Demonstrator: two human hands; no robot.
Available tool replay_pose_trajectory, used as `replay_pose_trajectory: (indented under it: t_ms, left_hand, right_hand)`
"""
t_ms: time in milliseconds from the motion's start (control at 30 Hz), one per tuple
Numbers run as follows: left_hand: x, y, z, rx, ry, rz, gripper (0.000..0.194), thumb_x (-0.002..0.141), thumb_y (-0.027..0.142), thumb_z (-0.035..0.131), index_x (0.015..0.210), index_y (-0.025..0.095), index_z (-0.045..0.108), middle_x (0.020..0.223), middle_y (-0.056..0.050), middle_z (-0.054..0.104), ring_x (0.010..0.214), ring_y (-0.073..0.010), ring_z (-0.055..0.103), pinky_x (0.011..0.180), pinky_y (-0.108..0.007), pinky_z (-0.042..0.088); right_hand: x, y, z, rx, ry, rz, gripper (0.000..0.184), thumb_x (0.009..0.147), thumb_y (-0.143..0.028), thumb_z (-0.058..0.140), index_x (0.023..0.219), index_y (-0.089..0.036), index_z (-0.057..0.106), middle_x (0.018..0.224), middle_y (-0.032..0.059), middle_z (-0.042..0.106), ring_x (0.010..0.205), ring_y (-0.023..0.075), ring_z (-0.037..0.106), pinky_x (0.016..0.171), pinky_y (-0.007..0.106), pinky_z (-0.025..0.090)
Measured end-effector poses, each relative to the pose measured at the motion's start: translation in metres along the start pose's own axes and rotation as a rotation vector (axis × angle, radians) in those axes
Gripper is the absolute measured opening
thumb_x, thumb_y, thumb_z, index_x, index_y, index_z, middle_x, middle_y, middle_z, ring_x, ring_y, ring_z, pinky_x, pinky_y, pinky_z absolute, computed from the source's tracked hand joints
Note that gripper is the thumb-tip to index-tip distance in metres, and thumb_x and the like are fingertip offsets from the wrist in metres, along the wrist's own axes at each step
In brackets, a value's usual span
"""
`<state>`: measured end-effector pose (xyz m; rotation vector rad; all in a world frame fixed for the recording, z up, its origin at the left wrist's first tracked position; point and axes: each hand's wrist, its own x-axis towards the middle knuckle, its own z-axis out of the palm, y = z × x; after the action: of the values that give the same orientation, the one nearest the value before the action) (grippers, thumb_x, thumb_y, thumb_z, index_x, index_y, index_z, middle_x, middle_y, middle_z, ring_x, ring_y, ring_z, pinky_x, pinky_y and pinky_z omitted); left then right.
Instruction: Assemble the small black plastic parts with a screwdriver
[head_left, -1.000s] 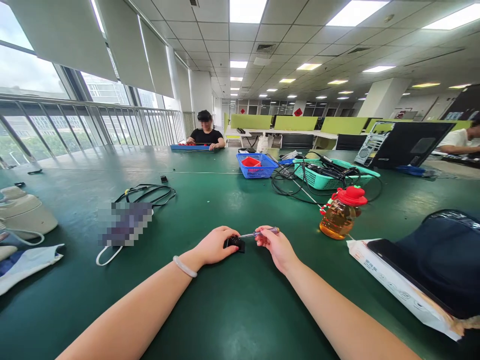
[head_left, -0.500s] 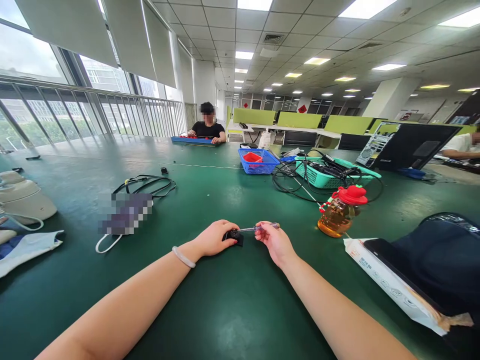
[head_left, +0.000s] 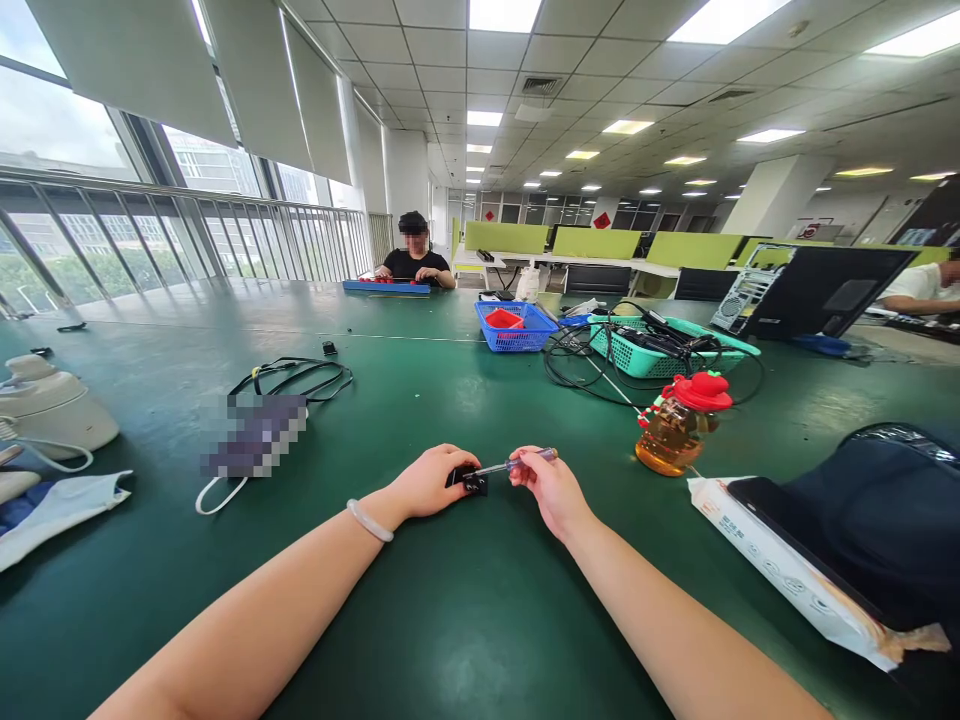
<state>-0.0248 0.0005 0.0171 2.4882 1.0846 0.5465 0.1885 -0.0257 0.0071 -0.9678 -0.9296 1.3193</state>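
Note:
My left hand (head_left: 427, 482) is closed over a small black part (head_left: 472, 482) and holds it down on the green table (head_left: 465, 620). My right hand (head_left: 547, 485) pinches a thin screwdriver (head_left: 517, 464) with a clear purple handle. The metal tip of the screwdriver rests on the top of the black part. A pale bangle sits on my left wrist.
An amber bottle with a red lid (head_left: 679, 425) stands right of my hands. Beyond it lie a teal basket of cables (head_left: 660, 350) and a blue basket (head_left: 514, 328). A dark bag (head_left: 892, 520), a white packet, a black cable (head_left: 296, 378) and a mask (head_left: 60, 505) surround me. A person sits far across.
The hands keep their grip on the part and the screwdriver. The view shifts slightly; the screwdriver handle tilts a little.

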Motion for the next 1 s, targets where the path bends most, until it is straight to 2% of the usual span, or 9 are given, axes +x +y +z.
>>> replay_pose_trajectory:
  t_ms: [167, 333, 433, 533, 667, 800, 1000]
  left_hand:
    - [0.0, -0.001, 0.001, -0.003, 0.004, -0.009, 0.033, 0.083, 0.027, 0.06, 0.115, 0.025, 0.063, 0.118, -0.006, 0.066, 0.115, -0.023, 0.057, 0.102, -0.038, 0.045]
    - [0.0, -0.005, 0.003, 0.026, 0.04, 0.016, 0.034, 0.085, 0.031, 0.06, 0.118, 0.024, 0.061, 0.123, -0.007, 0.066, 0.119, -0.0237, 0.055, 0.106, -0.041, 0.042]
    - [0.0, -0.007, 0.004, 0.043, 0.06, 0.014, 0.036, 0.085, 0.03, 0.06, 0.121, 0.024, 0.06, 0.127, -0.007, 0.064, 0.121, -0.0245, 0.054, 0.108, -0.043, 0.041]
    - [0.0, -0.007, 0.004, 0.05, 0.057, 0.006, 0.038, 0.085, 0.03, 0.06, 0.122, 0.023, 0.059, 0.127, -0.008, 0.064, 0.12, -0.0251, 0.055, 0.108, -0.044, 0.041]
    - [0.0, -0.007, 0.005, 0.057, 0.051, 0.005, 0.04, 0.083, 0.03, 0.063, 0.122, 0.024, 0.06, 0.12, -0.008, 0.067, 0.113, -0.0247, 0.058, 0.103, -0.042, 0.044]
    - [0.001, -0.007, 0.005, 0.058, 0.036, -0.013, 0.041, 0.082, 0.03, 0.065, 0.122, 0.024, 0.06, 0.114, -0.007, 0.069, 0.108, -0.0242, 0.059, 0.098, -0.04, 0.046]
    - [0.003, -0.005, 0.005, 0.062, 0.025, -0.033, 0.04, 0.082, 0.032, 0.066, 0.121, 0.024, 0.061, 0.111, -0.006, 0.07, 0.104, -0.0245, 0.06, 0.095, -0.038, 0.047]
  right_hand:
    - [-0.002, 0.0, 0.001, -0.142, -0.01, -0.028, 0.022, 0.066, -0.04, 0.067, 0.063, -0.019, 0.064, 0.054, -0.0012, 0.056, 0.054, 0.0136, 0.05, 0.058, 0.029, 0.042]
    - [0.002, -0.004, -0.007, -0.317, 0.285, -0.179, 0.025, 0.068, -0.039, 0.062, 0.052, -0.022, 0.052, 0.053, -0.0016, 0.048, 0.053, 0.0137, 0.043, 0.051, 0.028, 0.034]
    - [-0.001, -0.01, -0.012, -0.314, 0.343, -0.286, 0.026, 0.073, -0.043, 0.059, 0.059, -0.022, 0.052, 0.057, -0.0011, 0.048, 0.055, 0.0145, 0.043, 0.053, 0.028, 0.035]
    - [-0.01, -0.015, -0.008, -0.478, 0.278, -0.383, 0.026, 0.079, -0.046, 0.055, 0.069, -0.022, 0.057, 0.061, 0.0002, 0.054, 0.057, 0.0165, 0.048, 0.059, 0.03, 0.039]
    - [-0.026, -0.015, 0.008, -0.824, 0.068, -0.581, 0.024, 0.086, -0.042, 0.05, 0.076, -0.024, 0.062, 0.074, 0.0049, 0.066, 0.076, 0.0226, 0.059, 0.076, 0.034, 0.043]
    - [-0.032, -0.011, 0.021, -1.015, -0.119, -0.69, 0.022, 0.089, -0.031, 0.047, 0.073, -0.025, 0.06, 0.068, 0.0012, 0.064, 0.068, 0.0187, 0.056, 0.086, 0.036, 0.039]
    - [-0.032, -0.007, 0.024, -1.118, -0.156, -0.729, 0.023, 0.092, -0.026, 0.044, 0.074, -0.024, 0.058, 0.069, 0.0003, 0.065, 0.065, 0.0166, 0.055, 0.088, 0.036, 0.036]
